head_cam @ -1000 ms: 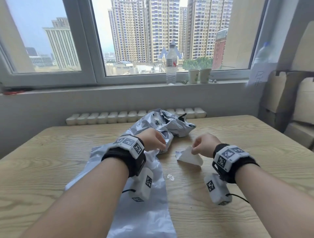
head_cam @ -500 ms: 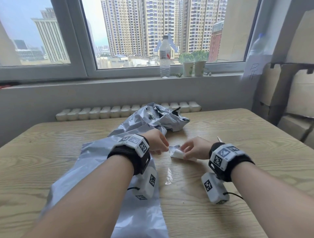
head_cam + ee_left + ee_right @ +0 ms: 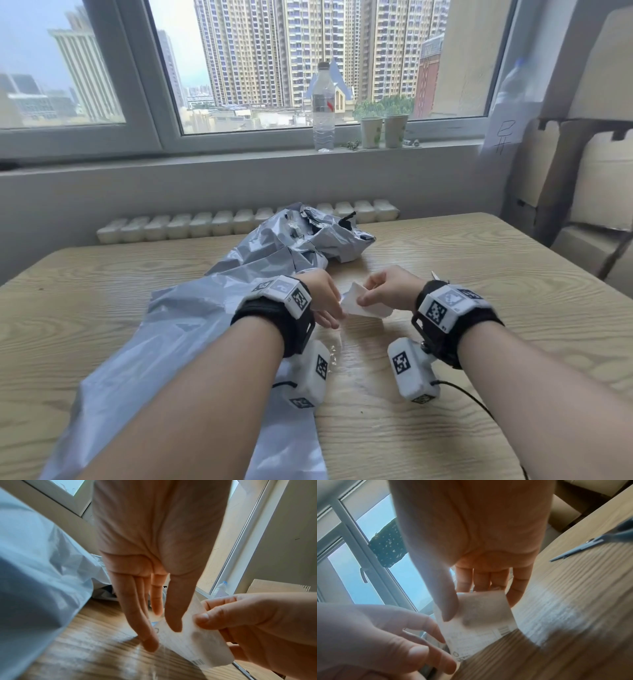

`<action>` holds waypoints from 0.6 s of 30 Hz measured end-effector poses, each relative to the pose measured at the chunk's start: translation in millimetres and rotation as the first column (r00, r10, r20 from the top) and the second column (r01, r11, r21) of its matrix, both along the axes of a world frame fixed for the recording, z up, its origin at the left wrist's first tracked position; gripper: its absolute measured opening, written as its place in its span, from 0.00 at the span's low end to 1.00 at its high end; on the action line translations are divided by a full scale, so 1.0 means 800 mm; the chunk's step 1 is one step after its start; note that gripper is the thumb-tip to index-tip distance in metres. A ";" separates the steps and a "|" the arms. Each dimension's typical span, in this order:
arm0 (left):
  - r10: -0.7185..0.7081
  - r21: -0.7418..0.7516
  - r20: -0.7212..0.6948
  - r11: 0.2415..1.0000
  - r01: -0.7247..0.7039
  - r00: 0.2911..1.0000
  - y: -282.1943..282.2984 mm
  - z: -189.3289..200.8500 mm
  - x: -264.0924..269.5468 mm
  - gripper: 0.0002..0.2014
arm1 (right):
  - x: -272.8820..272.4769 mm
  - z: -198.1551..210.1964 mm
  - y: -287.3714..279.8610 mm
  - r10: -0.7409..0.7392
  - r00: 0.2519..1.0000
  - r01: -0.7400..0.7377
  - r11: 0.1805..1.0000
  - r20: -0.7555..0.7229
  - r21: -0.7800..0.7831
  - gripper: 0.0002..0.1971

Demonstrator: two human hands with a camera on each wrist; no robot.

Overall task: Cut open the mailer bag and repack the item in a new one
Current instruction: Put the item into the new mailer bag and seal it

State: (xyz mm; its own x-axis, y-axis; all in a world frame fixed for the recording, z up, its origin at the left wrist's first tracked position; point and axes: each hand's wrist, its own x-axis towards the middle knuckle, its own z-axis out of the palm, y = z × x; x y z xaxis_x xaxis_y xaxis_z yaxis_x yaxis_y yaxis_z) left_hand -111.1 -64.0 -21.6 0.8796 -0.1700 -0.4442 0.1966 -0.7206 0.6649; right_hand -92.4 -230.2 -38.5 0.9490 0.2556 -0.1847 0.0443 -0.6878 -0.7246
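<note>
Pinching a small white flat packet (image 3: 364,305) with printed text and a barcode at one end, right hand (image 3: 390,287) with thumb on the near face and fingers (image 3: 481,580) curled behind its far edge. Touching the packet's other end with the left hand (image 3: 323,296), fingers (image 3: 137,609) nearly straight and relaxed, thumb lying on the packet's face, not visibly clamped on it. Packet held just above the light wood-grain tabletop (image 3: 479,267), between the two wrists, lower corner close to or brushing the wood; cannot tell which.

Step in hand, as a judgement: old bag already opened, item out and being handled before repacking. Next move calls for finding the mouth of the flat silver-grey plastic mailer bag (image 3: 191,329) lying under the left forearm, spreading it, and sliding the packet in narrow end first.

Packet's long axis running left to right across the body, tilted, barcode end toward the right hand and lower. Crumpled silver-grey torn mailer bag (image 3: 322,236) lying further off toward the window. Grey-handled scissors (image 3: 594,543) resting on the tabletop just right of the right hand. Clear scrap of film (image 3: 334,349) beside the left wrist.
</note>
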 end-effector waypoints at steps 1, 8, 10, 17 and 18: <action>0.006 0.003 0.001 1.000 -0.006 1.000 0.000 0.000 0.001 0.27 | 0.001 -0.001 -0.001 -0.008 1.000 0.008 1.000 0.001 0.016 0.07; 0.019 -0.132 -0.034 0.991 -0.023 0.999 -0.003 0.000 0.003 0.22 | 0.002 -0.003 -0.007 -0.067 0.997 0.070 0.989 -0.028 0.127 0.07; -0.008 -0.117 -0.018 0.993 0.006 1.000 -0.006 0.003 0.000 0.11 | 0.000 -0.002 -0.009 -0.067 0.997 0.071 0.987 -0.032 0.145 0.07; 0.065 -0.036 0.049 0.997 -0.063 0.997 -0.016 0.008 0.001 0.09 | -0.009 -0.001 -0.019 0.002 0.995 0.023 0.969 -0.100 0.248 0.06; 0.092 -0.045 0.052 0.995 -0.089 0.994 -0.016 0.009 0.001 0.08 | -0.011 0.001 -0.021 0.019 0.993 0.016 0.958 -0.117 0.287 0.09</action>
